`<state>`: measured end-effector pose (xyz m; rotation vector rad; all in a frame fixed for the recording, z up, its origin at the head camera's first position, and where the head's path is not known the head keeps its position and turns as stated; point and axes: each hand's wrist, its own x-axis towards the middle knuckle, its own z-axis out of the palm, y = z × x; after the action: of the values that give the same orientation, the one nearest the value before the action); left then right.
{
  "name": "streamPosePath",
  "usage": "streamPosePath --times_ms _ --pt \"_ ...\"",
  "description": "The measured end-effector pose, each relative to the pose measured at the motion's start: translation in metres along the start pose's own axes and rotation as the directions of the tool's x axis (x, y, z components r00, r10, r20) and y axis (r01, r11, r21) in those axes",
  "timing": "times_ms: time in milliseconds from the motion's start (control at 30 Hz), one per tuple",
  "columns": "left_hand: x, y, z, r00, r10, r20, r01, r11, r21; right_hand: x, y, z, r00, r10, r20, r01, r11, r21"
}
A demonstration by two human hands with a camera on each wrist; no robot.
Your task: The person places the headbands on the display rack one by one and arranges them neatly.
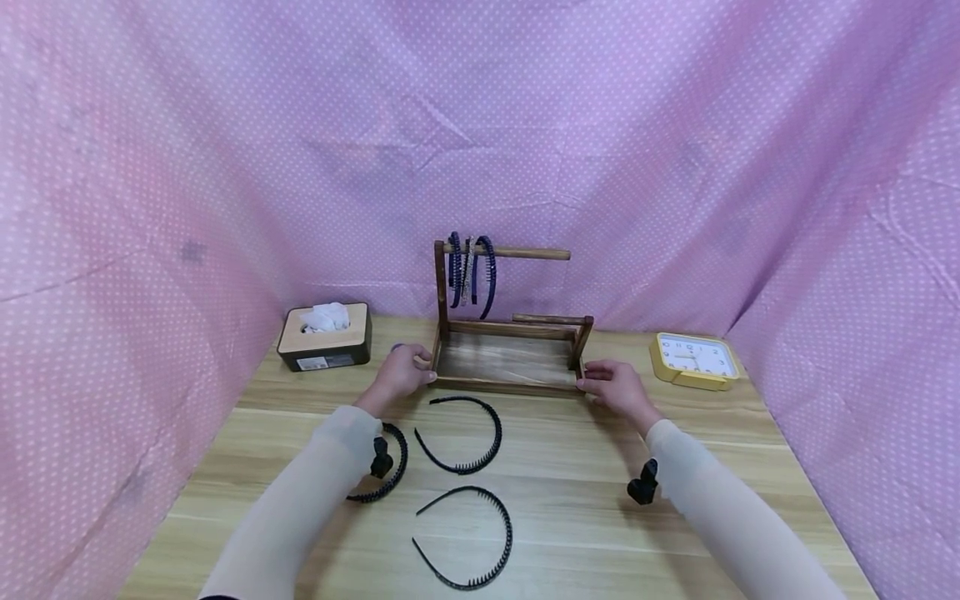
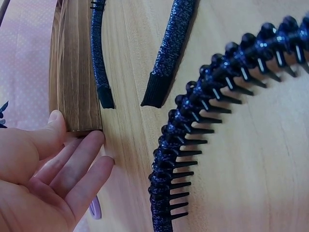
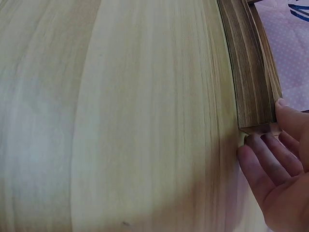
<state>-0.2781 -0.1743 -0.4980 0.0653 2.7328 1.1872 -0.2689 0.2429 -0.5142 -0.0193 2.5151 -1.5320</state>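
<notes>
A dark wooden headband stand [image 1: 510, 386] with a shallow tray base sits at the back middle of the table. My left hand [image 1: 405, 369] grips the tray's left end, thumb by the front corner. At the opposite end my right hand [image 1: 613, 385] holds the tray, its thumb on the upper edge and its fingers against the end wall [image 3: 260, 129]. Several headbands [image 1: 487, 275], dark blue and silvery, hang from the tall upper bar. Before the tray lie toothed dark headbands: one nearest it [image 1: 498, 433], one closer to me [image 1: 507, 533], and one partly hidden by my left sleeve [image 1: 401, 462].
A tissue box [image 1: 341, 360] with a wooden top stands at the back left. The yellow clock [image 1: 697, 381] is at the back right. A purple ring-like piece [image 2: 96, 209] shows beyond my left fingers. Pink dotted cloth [image 1: 510, 150] hangs behind and along both sides.
</notes>
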Motion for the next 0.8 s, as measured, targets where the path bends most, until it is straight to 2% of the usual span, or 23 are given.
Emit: streamPosePath --times_ms 167,333,567,667,800 --pt "0.0 0.001 0.0 1.0 0.002 0.01 -0.002 1.0 -0.012 0.0 -0.001 -0.001 1.0 0.018 0.008 -0.018 0.999 0.031" --pt "-0.003 0.0 -0.001 1.0 0.013 0.005 -0.013 0.999 -0.04 0.0 -0.003 0.0 1.0 0.021 0.018 -0.022 1.0 0.019" --pt "-0.007 0.0 -0.002 1.0 0.023 0.014 -0.023 1.0 -0.02 0.002 -0.006 0.002 0.999 0.03 0.017 -0.03 1.0 0.007" --pt "-0.009 -0.001 -0.006 0.998 0.041 0.045 -0.039 0.998 -0.04 0.002 -0.007 0.002 0.999 0.035 0.016 -0.035 0.999 -0.001" --pt "-0.019 0.0 -0.018 0.996 0.081 0.041 -0.079 0.995 -0.056 0.001 -0.007 0.002 0.999 0.048 0.019 -0.048 0.999 -0.011"
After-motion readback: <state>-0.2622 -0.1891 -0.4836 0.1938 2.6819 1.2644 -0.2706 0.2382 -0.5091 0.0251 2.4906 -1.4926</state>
